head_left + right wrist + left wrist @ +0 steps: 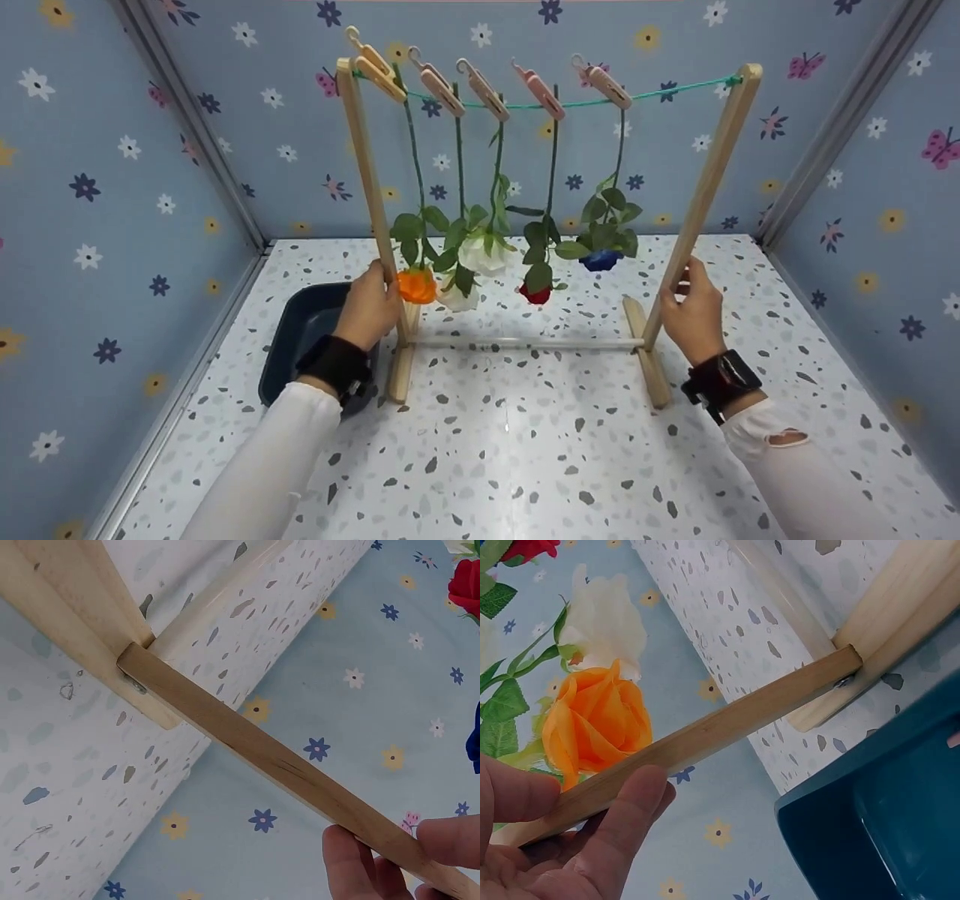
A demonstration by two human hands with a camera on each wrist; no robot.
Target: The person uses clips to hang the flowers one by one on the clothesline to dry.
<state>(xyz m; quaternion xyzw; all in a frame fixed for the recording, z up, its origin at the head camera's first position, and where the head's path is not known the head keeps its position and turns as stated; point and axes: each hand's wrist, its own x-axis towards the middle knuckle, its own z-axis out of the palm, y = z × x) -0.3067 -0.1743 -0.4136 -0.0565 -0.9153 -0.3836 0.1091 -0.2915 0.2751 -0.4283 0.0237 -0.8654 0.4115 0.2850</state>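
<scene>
A wooden rack [709, 187] stands upright on the table, with a green string [675, 91] between its two posts. Clothespins with hooks [541, 94] clip several artificial roses upside down on the string: orange [417, 286], white [484, 255], red [535, 292] and blue [600, 260]. My left hand [369, 304] grips the left post, close beside the orange rose. On the other side, my right hand [694, 311] holds the right post between thumb and fingers. Both wrist views show the posts [727, 720] pinched between the fingers.
A dark teal basin [289, 337] sits at the left, partly behind my left forearm. A pale crossbar [525, 343] joins the rack's wooden feet [654, 375]. Flower-patterned walls enclose the speckled table [495, 465] at the back and both sides.
</scene>
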